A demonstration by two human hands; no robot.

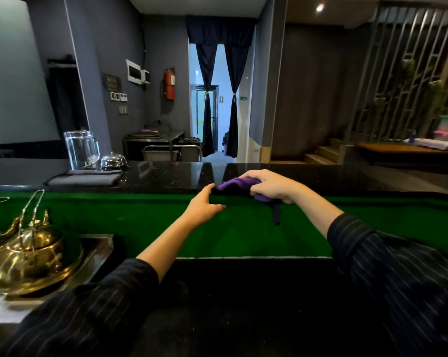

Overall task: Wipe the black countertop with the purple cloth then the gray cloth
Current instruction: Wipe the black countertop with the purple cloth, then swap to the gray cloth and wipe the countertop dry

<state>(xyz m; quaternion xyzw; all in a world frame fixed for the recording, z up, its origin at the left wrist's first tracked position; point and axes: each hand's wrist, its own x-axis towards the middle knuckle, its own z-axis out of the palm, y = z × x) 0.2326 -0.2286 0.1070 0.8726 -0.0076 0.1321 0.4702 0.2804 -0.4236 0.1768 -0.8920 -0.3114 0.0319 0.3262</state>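
Step one in hand: right hand grips purple cloth, bunched at near edge of black countertop. Left hand open, fingertips at the edge, possibly touching it. Gray cloth folded far left, untouched. Next: flatten purple cloth, sweep along the top.

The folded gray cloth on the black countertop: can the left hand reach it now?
Probably yes: the left hand holds nothing, and only bare black countertop lies between it and the folded gray cloth.
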